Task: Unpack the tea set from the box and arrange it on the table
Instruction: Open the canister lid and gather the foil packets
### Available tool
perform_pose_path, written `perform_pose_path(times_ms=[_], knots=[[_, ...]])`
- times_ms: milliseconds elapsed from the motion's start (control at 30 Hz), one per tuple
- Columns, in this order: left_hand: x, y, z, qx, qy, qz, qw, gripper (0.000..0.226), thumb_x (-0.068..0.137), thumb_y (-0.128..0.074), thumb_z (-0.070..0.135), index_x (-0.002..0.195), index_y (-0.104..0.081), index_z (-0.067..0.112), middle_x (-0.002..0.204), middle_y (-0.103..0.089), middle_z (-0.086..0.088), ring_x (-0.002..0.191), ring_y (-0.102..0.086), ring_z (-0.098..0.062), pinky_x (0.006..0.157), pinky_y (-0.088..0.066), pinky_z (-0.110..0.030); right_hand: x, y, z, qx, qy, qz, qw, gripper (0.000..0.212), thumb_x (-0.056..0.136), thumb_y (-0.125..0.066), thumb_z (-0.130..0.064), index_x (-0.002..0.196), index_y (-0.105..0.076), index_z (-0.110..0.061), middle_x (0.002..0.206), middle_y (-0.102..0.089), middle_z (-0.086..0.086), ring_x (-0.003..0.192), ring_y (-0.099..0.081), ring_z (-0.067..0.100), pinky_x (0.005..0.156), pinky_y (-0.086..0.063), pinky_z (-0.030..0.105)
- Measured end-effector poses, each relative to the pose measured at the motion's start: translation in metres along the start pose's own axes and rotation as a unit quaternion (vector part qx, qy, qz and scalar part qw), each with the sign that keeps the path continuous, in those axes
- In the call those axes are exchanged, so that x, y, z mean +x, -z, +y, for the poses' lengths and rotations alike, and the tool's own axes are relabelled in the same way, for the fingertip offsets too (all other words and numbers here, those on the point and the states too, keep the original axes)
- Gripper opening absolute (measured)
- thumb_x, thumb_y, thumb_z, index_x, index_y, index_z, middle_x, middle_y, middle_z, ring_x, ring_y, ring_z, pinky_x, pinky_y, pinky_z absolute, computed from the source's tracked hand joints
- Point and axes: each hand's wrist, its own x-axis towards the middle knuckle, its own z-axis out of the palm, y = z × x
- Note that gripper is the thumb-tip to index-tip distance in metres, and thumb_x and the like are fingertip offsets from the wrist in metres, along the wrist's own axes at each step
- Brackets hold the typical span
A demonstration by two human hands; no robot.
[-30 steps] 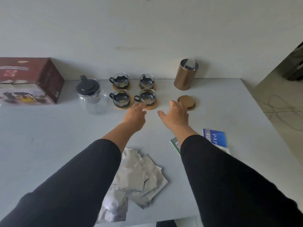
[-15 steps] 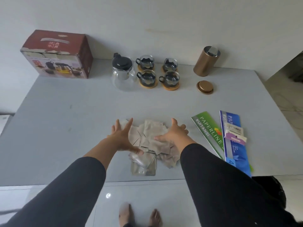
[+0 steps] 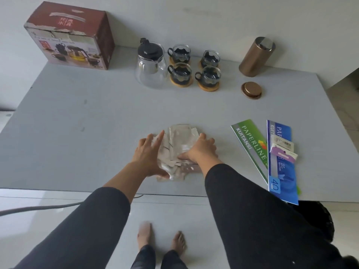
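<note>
Silvery crinkled packets (image 3: 177,146) between hands.

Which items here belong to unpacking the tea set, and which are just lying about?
Tea set job: box, glass teapot, four cups on coasters.

Lying about: copper canister, its lid, foil sachets, receipt books.

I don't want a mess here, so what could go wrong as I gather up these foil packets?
The foil packets lie in a loose heap between your left hand and right hand, close to the table front edge, so some could slide to the floor. The blue booklet already overhangs that edge, and a sleeve might knock it off.
</note>
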Motion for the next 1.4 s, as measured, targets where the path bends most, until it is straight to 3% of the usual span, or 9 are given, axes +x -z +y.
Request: perform_pose_path(times_ms=[200, 367, 500, 667, 800, 933, 1133, 1300, 1400], knots=[[-0.005, -0.013, 0.001, -0.107, 0.0, 0.032, 0.994, 0.131, 0.058, -0.087, 0.038, 0.153, 0.001, 0.016, 0.153, -0.023, 0.001, 0.137, -0.023, -0.022, 0.109, -0.026, -0.03, -0.006, -0.008, -0.018, 0.129, 0.036, -0.048, 0.99, 0.086, 0.059, -0.088, -0.034, 0.124, -0.037, -0.008, 0.121, -0.056, 0.006, 0.113, -0.058, 0.025, 0.089, -0.052, 0.033], [-0.009, -0.019, 0.0, -0.131, 0.009, 0.055, 0.99, 0.128, 0.057, -0.088, 0.039, 0.152, -0.006, 0.011, 0.153, -0.026, -0.004, 0.136, -0.028, -0.025, 0.11, -0.026, -0.03, -0.007, -0.008, -0.023, 0.176, 0.022, -0.086, 0.98, 0.076, 0.058, -0.089, -0.032, 0.119, -0.05, -0.011, 0.118, -0.061, 0.004, 0.107, -0.062, 0.022, 0.088, -0.055, 0.038], [-0.011, -0.027, -0.002, -0.135, 0.002, 0.111, 0.985, 0.094, 0.079, -0.073, 0.019, 0.151, -0.014, 0.009, 0.15, -0.032, -0.007, 0.135, -0.034, -0.028, 0.108, -0.025, -0.025, -0.004, -0.007, -0.023, 0.148, 0.032, -0.097, 0.984, 0.067, 0.068, -0.084, -0.029, 0.123, -0.052, -0.007, 0.123, -0.061, 0.006, 0.115, -0.059, 0.023, 0.088, -0.051, 0.028], [-0.014, -0.026, 0.001, -0.157, 0.013, 0.081, 0.984, 0.116, 0.066, -0.085, 0.027, 0.152, -0.009, 0.009, 0.153, -0.025, -0.005, 0.138, -0.026, -0.024, 0.111, -0.021, -0.025, -0.011, -0.024, -0.035, 0.049, 0.052, -0.01, 0.997, 0.067, 0.074, -0.076, -0.041, 0.127, -0.049, -0.011, 0.131, -0.049, 0.01, 0.123, -0.041, 0.028, 0.085, -0.033, 0.024], [-0.016, -0.029, 0.003, -0.156, 0.028, 0.095, 0.983, 0.106, 0.073, -0.079, 0.018, 0.152, -0.008, 0.01, 0.152, -0.026, -0.004, 0.138, -0.025, -0.023, 0.107, -0.022, -0.021, -0.012, -0.027, -0.039, 0.054, 0.086, 0.009, 0.995, 0.052, 0.078, -0.073, -0.029, 0.122, -0.054, -0.009, 0.125, -0.058, 0.006, 0.119, -0.053, 0.025, 0.098, -0.046, 0.031], [-0.018, -0.031, 0.003, -0.157, 0.02, 0.104, 0.982, 0.102, 0.075, -0.078, 0.018, 0.152, -0.011, 0.008, 0.151, -0.027, -0.006, 0.136, -0.028, -0.024, 0.106, -0.022, -0.02, -0.014, -0.021, -0.037, 0.06, 0.092, -0.008, 0.994, 0.045, 0.077, -0.075, -0.025, 0.116, -0.06, -0.008, 0.119, -0.064, 0.005, 0.113, -0.06, 0.022, 0.086, -0.048, 0.025], [-0.019, -0.035, -0.002, -0.145, -0.01, 0.127, 0.981, 0.092, 0.076, -0.072, 0.007, 0.15, -0.019, 0.006, 0.15, -0.03, -0.009, 0.133, -0.033, -0.03, 0.106, -0.025, -0.025, -0.017, -0.017, -0.025, 0.137, 0.042, -0.094, 0.985, 0.053, 0.072, -0.08, -0.029, 0.116, -0.059, -0.007, 0.117, -0.065, 0.005, 0.109, -0.063, 0.02, 0.082, -0.048, 0.024], [-0.025, -0.023, 0.0, -0.164, 0.034, 0.095, 0.981, 0.111, 0.066, -0.085, 0.027, 0.152, -0.015, 0.021, 0.156, -0.014, -0.009, 0.139, -0.025, -0.027, 0.11, -0.028, -0.035, -0.026, -0.011, -0.014, 0.268, 0.013, -0.094, 0.959, 0.057, 0.069, -0.082, -0.02, 0.117, -0.057, -0.002, 0.112, -0.065, 0.009, 0.103, -0.064, 0.025, 0.087, -0.052, 0.029], [-0.029, -0.007, 0.011, -0.239, 0.047, 0.077, 0.967, 0.113, 0.067, -0.085, 0.024, 0.152, -0.011, 0.027, 0.141, -0.043, -0.007, 0.118, -0.05, -0.025, 0.095, -0.04, -0.031, -0.033, 0.003, -0.006, 0.343, -0.007, -0.091, 0.935, 0.052, 0.068, -0.082, -0.016, 0.112, -0.058, -0.002, 0.096, -0.063, 0.005, 0.09, -0.062, 0.024, 0.081, -0.052, 0.03]])
